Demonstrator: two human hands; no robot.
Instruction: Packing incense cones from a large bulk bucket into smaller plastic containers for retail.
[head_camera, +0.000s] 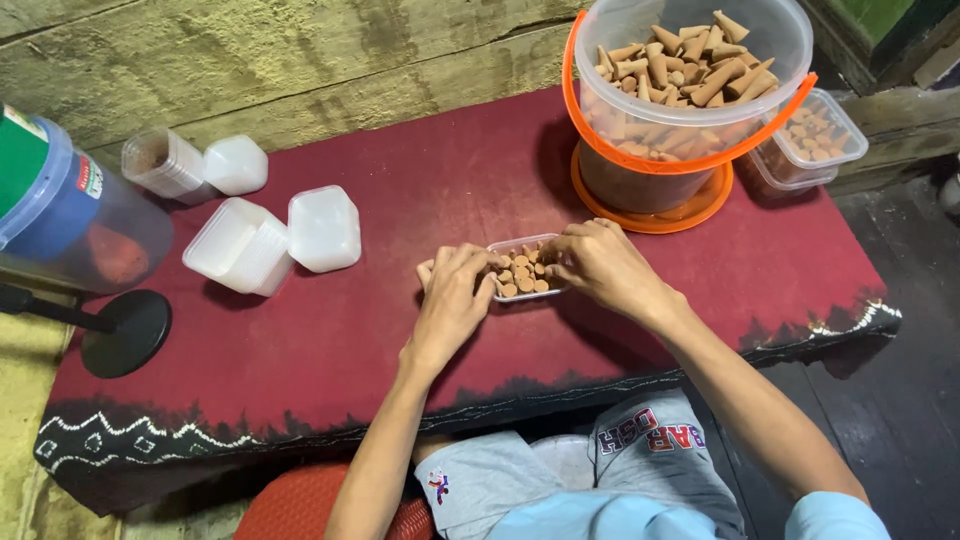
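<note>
Both hands (455, 295) (600, 262) over small tray (525, 270), cones perhaps half hidden

Dark red table cloth (400, 330) edged black with white zigzag trim, clear plastic bucket (690, 75) with orange rim and handle full of tan cones, white lidded boxes (325, 228), grey shorts (560, 475), blue-lidded jar (70, 210).
</note>
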